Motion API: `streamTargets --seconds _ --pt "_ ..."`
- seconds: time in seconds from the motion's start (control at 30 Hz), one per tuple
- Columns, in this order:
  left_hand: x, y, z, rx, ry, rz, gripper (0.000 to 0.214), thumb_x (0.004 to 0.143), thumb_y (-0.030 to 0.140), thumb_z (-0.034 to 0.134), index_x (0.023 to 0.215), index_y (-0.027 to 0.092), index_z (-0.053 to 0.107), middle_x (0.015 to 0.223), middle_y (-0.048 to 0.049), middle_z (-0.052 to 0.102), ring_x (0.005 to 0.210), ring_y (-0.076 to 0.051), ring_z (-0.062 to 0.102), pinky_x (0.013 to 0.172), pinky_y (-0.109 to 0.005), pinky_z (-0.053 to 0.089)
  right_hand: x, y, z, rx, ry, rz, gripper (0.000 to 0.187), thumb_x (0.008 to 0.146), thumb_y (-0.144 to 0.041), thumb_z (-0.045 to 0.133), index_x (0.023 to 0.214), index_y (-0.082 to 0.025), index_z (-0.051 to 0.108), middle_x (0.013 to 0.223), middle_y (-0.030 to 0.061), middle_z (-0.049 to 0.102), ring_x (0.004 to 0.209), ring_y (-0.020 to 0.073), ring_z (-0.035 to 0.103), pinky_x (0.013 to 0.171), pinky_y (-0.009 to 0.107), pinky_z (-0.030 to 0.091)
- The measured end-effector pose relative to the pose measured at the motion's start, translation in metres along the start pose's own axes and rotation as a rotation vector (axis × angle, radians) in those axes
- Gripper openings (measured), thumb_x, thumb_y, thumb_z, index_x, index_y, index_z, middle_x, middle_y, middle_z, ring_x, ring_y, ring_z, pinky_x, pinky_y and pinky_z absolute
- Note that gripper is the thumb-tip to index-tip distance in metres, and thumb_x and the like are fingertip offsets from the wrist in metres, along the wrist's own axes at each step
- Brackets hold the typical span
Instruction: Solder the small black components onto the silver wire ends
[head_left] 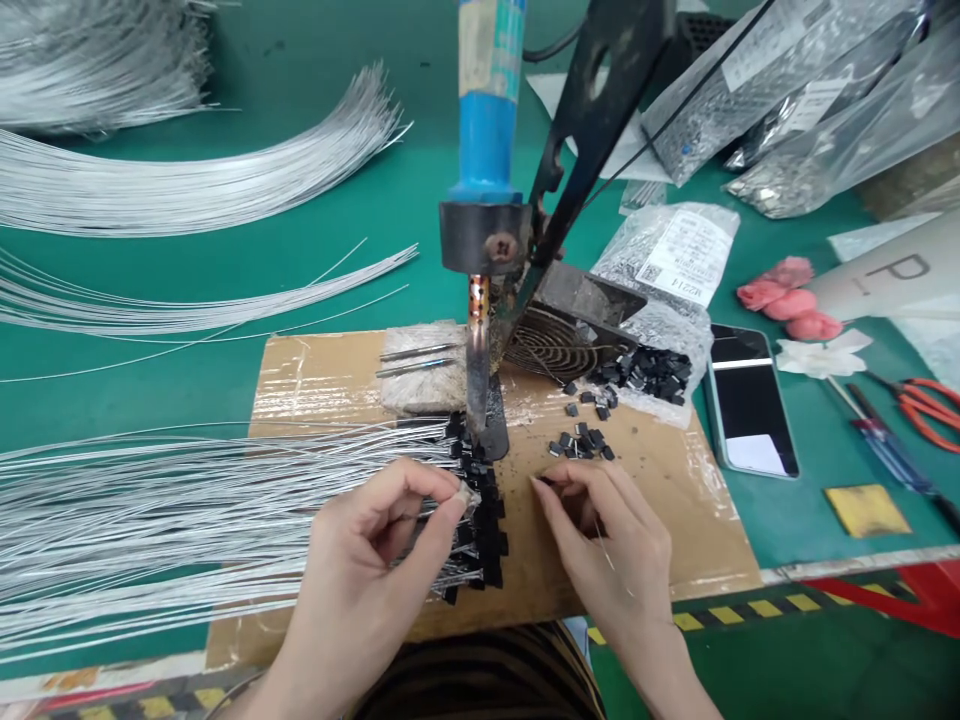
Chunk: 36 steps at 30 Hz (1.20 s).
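Note:
My left hand is closed in a pinch over the wire ends, its fingertips on a small pale, shiny bit whose kind I cannot make out. Between thumb and forefinger of my right hand sits a small black connector, and a thin solder-like wire hangs out of that palm. Under the left hand lie many white wires with black connectors at their right ends. A blue-handled soldering iron is clamped upright, tip down, between and beyond my hands.
Loose black connectors lie on the cardboard, near an open bag of more. Behind the iron is a fan. A phone, orange-handled pliers and a yellow sponge lie rightward; wire bundles lie back left.

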<state>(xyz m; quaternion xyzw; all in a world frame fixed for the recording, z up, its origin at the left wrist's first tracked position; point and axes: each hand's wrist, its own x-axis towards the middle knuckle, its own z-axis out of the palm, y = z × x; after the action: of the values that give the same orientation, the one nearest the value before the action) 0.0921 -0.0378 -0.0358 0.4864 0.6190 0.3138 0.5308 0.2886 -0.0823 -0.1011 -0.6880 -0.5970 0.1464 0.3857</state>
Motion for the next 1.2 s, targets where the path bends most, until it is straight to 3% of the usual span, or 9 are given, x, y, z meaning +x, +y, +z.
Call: streamTargets --seconds 0.2,0.43,0.8,1.2 --pt "0.000 -0.003 -0.003 0.022 -0.045 0.025 0.010 0.090 0.026 0.072 0.081 0.022 0.072 0.086 -0.0021 0.078 0.075 -0.015 0.070 0.066 -0.022 0.051 0.002 -0.026 -0.001 0.568 -0.006 0.404 0.008 0.091 -0.023 0.082 0.097 -0.029 0.081 0.080 -0.0033 0.078 0.066 0.0109 0.073 0.066 0.020 0.062" --pt "-0.001 0.008 0.002 -0.062 -0.051 -0.022 0.013 0.088 0.023 0.074 0.075 0.022 0.072 0.086 0.0000 0.077 0.075 -0.013 0.070 0.065 -0.019 0.050 0.014 -0.051 0.007 1.035 -0.180 0.585 0.005 0.092 -0.027 0.082 0.091 -0.027 0.087 0.066 -0.0018 0.074 0.051 0.0076 0.066 0.049 0.013 0.058" --pt "0.004 -0.001 -0.001 -0.148 -0.151 0.072 0.016 0.093 0.015 0.071 0.078 0.022 0.072 0.086 0.0022 0.078 0.074 -0.009 0.071 0.067 -0.011 0.053 0.013 -0.055 0.012 1.035 -0.200 0.589 0.005 0.090 -0.027 0.084 0.089 -0.027 0.088 0.066 -0.0017 0.073 0.048 0.0058 0.063 0.047 0.010 0.055" --pt "0.004 0.001 0.000 -0.146 -0.156 0.040 0.015 0.092 0.016 0.073 0.079 0.022 0.074 0.087 0.0019 0.078 0.072 -0.008 0.070 0.066 -0.011 0.053 0.012 -0.053 0.012 0.997 -0.211 0.557 0.007 0.092 -0.028 0.082 0.093 -0.030 0.089 0.065 -0.0019 0.070 0.048 0.0073 0.062 0.046 0.014 0.054"
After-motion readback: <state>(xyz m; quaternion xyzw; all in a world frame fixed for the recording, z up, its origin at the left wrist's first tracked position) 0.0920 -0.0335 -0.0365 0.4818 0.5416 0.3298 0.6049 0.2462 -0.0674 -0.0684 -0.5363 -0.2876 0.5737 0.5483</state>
